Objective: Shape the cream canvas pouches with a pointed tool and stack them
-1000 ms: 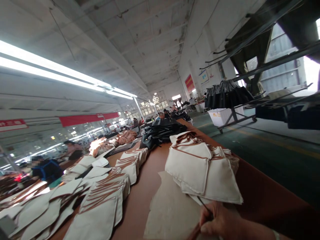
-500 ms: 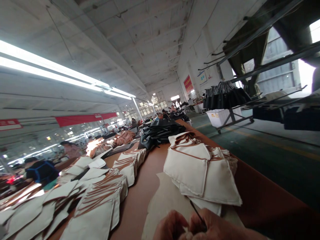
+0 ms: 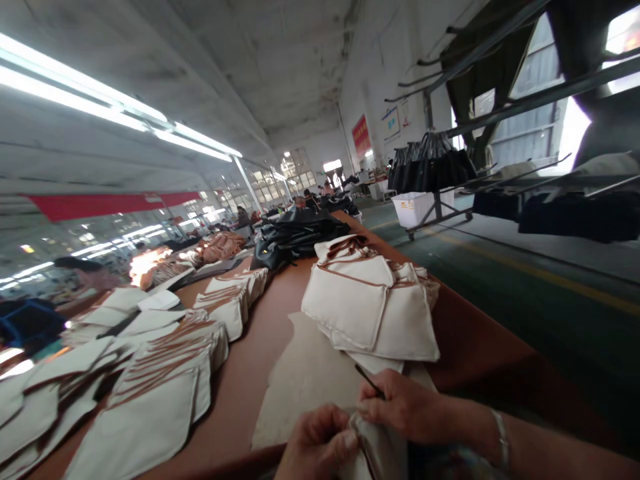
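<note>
At the table's near edge, my left hand [image 3: 323, 440] is closed on the edge of a pale fabric piece [image 3: 383, 447] with a dark line along it. Close on its right, my right hand [image 3: 400, 403] pinches a thin dark tool [image 3: 369, 381] that points up and left, its fingers also against the fabric. A bracelet is on my right wrist. Beyond the hands lies a flat beige sheet [image 3: 295, 373] on the brown table [image 3: 265, 347]. A stack of cream pouches with brown edging [image 3: 350, 303] rests over the sheet's far part.
Rows of cream pouches [image 3: 155, 400] cover the table's left side. Black bags [image 3: 300, 233] are piled at the far end. Beyond the right edge are a rack with hanging black bags [image 3: 430, 167] and a white bin [image 3: 413, 208]. People sit at the left and far back.
The view has shifted, so the table sits higher and further left. Both hands have come more fully into view, with the fabric piece now visible between them and my right forearm showing.
</note>
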The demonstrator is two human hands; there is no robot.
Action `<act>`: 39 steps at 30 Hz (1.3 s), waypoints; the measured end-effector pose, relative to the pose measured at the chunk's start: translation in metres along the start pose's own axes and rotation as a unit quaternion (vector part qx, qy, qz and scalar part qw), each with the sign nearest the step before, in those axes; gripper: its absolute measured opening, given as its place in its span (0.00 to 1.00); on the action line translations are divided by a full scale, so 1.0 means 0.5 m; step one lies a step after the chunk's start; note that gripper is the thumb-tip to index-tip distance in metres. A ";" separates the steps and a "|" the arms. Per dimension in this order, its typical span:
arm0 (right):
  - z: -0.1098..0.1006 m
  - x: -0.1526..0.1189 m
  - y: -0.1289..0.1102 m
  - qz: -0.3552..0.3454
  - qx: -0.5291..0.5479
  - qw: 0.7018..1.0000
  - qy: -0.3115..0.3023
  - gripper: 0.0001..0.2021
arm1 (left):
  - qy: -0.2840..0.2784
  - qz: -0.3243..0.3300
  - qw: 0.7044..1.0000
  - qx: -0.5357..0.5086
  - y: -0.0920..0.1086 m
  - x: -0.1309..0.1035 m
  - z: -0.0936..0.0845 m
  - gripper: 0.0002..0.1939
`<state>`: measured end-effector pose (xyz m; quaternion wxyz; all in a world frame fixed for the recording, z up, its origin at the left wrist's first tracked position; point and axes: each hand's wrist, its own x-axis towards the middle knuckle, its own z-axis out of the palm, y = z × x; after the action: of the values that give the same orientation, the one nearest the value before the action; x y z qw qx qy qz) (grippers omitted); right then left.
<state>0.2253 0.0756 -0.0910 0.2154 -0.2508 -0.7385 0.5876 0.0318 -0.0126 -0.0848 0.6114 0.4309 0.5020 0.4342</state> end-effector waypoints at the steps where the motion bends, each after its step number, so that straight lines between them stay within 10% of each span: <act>1: -0.005 -0.002 -0.001 -0.016 -0.003 1.000 -0.016 0.10 | 0.000 -0.003 1.000 -0.008 0.002 -0.004 0.005 0.22; 11: -0.024 -0.026 -0.009 0.013 0.100 0.993 -0.067 0.15 | -0.029 -0.044 0.995 0.085 0.032 -0.020 0.031 0.17; 17: -0.019 -0.034 -0.032 -0.016 -0.015 0.999 -0.026 0.18 | 0.040 -0.003 0.969 0.245 0.057 -0.028 0.072 0.10; 24: 0.001 -0.032 -0.033 0.046 -0.005 0.999 0.027 0.03 | 0.071 0.020 0.936 0.344 0.061 -0.031 0.091 0.13; 33: 0.019 -0.050 -0.008 0.019 0.064 0.994 0.083 0.05 | 0.079 -0.079 0.976 0.186 0.028 -0.023 0.090 0.13; 39: 0.016 -0.074 0.005 -0.190 0.006 0.978 0.086 0.08 | 0.117 -0.092 0.989 0.008 0.028 -0.038 0.097 0.15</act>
<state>0.2498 0.0471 -0.0961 0.3875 -0.1543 -0.7475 0.5169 0.0761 -0.0318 -0.0609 0.5823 0.3341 0.6111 0.4193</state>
